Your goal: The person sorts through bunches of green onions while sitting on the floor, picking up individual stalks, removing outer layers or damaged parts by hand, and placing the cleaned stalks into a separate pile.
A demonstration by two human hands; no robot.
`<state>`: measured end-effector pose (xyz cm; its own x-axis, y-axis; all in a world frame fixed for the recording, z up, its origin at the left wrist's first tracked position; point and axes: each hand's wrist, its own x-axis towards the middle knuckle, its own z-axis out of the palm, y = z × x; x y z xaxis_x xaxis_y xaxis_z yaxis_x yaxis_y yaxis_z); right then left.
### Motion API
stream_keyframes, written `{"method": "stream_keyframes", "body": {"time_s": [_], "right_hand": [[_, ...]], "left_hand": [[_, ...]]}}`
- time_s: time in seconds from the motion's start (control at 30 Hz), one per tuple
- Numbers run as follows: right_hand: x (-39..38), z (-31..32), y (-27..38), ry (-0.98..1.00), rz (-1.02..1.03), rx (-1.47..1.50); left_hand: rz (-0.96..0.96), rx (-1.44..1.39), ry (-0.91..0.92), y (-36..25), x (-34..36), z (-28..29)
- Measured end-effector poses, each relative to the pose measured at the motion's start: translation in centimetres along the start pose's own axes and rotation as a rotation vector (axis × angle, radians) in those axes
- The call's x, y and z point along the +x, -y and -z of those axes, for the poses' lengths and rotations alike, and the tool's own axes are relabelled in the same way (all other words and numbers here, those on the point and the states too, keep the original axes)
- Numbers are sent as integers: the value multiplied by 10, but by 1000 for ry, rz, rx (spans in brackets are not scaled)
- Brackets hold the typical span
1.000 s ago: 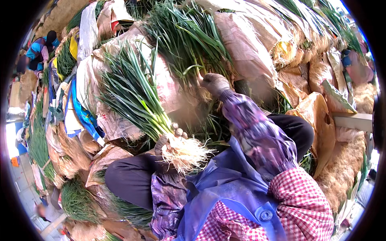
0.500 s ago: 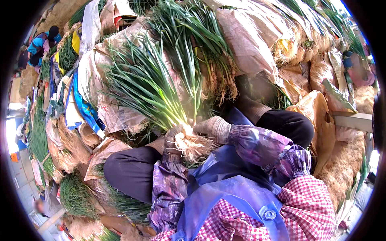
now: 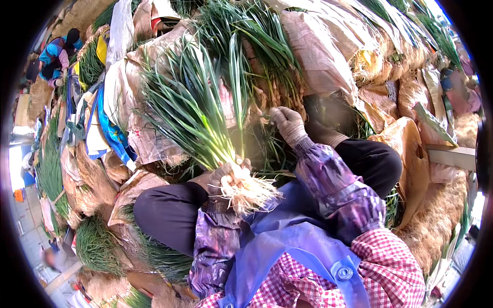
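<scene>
A bunch of green onions (image 3: 205,128) slants across my lap, its long green leaves fanning up and left. My left hand (image 3: 221,174) is closed round the pale stems just above the bulbs, and stringy white roots (image 3: 251,194) hang from them toward my apron. My right hand (image 3: 288,124) is raised to the right, apart from the bunch, near the root ends of a pile of green onions (image 3: 272,51). Its gloved fingers are pinched together. A small pale bit shows at their tips, too blurred to name.
Pale sacks (image 3: 318,51) lie round the onion pile ahead. A blue printed sheet (image 3: 114,128) is at the left, and a brown sack (image 3: 400,149) stands beside my right knee. More bundled onions (image 3: 97,246) lie at lower left. Another person (image 3: 56,56) bends at far upper left.
My right hand has left the bulbs and moved up and right toward the pile. My left hand keeps hold of the bunch, whose roots now show more fully.
</scene>
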<state>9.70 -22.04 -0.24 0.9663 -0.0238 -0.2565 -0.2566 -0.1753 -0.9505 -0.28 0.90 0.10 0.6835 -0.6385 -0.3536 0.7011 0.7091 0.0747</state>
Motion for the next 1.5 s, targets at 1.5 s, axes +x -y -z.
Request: {"method": "stream_keyframes", "body": {"time_s": [1.5], "right_hand": [[-6,10,10,324,-14,103]], "left_hand": [[-167,-48,61,-9,18,9]]}}
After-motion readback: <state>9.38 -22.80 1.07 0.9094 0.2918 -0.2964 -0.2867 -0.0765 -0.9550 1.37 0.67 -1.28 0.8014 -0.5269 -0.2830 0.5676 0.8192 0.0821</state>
